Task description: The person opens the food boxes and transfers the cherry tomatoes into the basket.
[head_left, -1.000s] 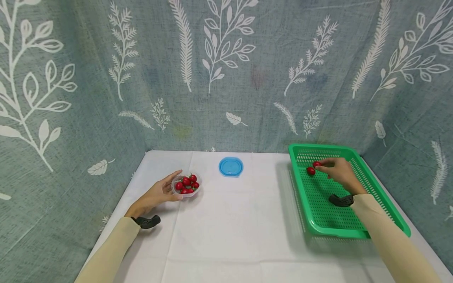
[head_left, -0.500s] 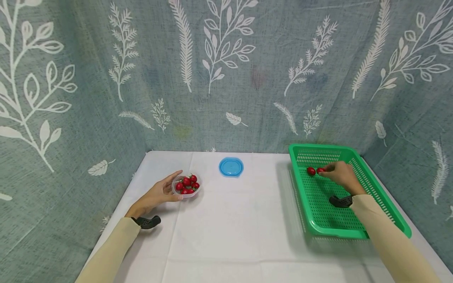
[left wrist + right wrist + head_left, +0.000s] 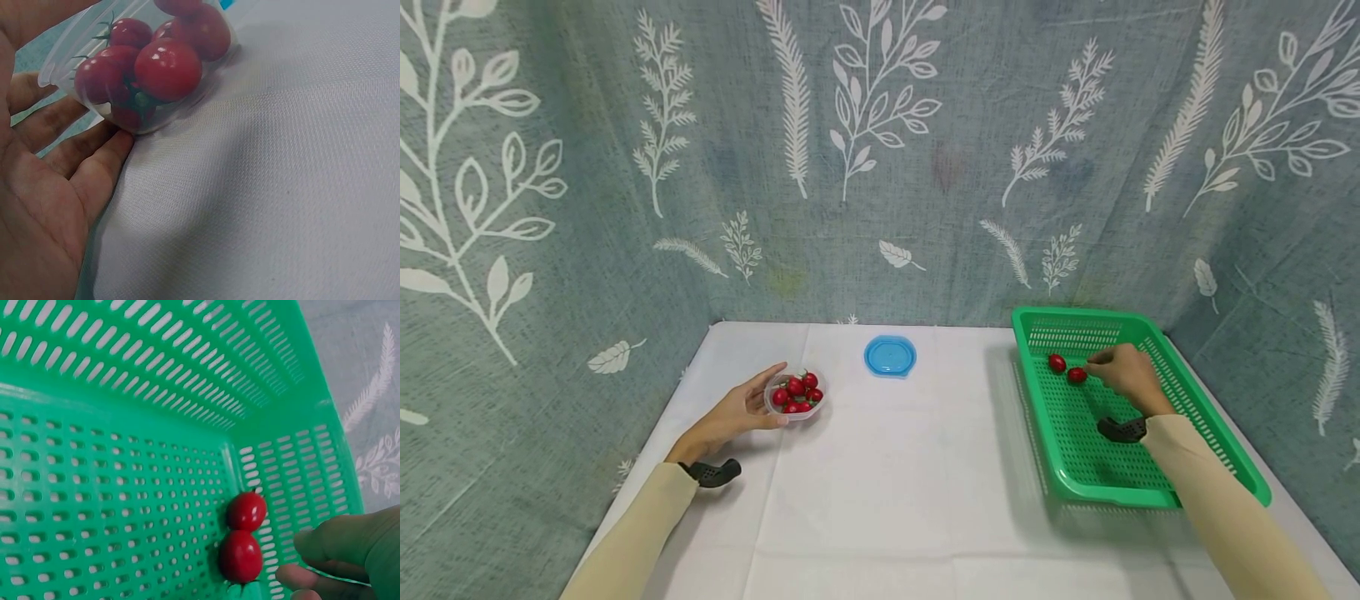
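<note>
My left hand (image 3: 733, 414) holds a small clear plastic container (image 3: 772, 404) on the left of the table, thumb and fingers curved round its sides. Inside it lie several cherry tomatoes (image 3: 169, 70), red with green stems. My right hand (image 3: 1123, 372) is over the green basket (image 3: 1056, 467), fingertips beside two cherry tomatoes that lie close together on its floor near the back left. In the right wrist view the thumb and fingers (image 3: 325, 547) are apart with nothing between them, to the right of the nearer tomato (image 3: 241, 556) and the farther one (image 3: 246, 511).
A blue plastic lid (image 3: 890, 356) lies at the back middle of the white-covered table (image 3: 887, 483). The basket has raised, slotted walls. Grey-green curtains (image 3: 880, 167) with white leaf patterns stand behind the table and on both sides.
My right hand has lowered a cherry tomato to the basket floor beside the other one and let go of it. The left hand and the container have stayed in place.
</note>
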{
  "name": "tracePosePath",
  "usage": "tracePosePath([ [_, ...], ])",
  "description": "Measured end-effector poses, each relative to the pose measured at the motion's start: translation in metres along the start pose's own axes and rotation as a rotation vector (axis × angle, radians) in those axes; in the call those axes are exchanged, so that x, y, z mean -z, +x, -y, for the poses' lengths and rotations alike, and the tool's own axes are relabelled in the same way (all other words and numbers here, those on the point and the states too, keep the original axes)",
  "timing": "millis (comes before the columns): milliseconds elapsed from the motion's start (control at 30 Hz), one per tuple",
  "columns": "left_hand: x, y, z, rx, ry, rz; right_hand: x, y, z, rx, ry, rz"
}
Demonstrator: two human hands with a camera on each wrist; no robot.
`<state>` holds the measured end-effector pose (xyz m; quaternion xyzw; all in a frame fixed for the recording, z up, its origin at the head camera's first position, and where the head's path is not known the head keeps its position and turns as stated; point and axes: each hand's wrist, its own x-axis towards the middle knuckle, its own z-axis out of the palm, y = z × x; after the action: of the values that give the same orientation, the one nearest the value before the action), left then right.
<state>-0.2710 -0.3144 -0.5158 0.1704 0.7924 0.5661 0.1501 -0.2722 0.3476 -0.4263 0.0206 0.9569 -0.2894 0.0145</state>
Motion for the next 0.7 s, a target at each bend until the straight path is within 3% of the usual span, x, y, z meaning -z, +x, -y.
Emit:
tracePosePath([
  [300, 0.001, -0.002, 0.000, -0.004, 0.006, 0.002, -0.005, 0.002, 0.021, 0.043, 0.089, 0.020],
  [700, 0.000, 0.000, 0.000, -0.007, -0.002, -0.010, -0.015, 0.005, 0.080, 0.149, 0.128, 0.050],
])
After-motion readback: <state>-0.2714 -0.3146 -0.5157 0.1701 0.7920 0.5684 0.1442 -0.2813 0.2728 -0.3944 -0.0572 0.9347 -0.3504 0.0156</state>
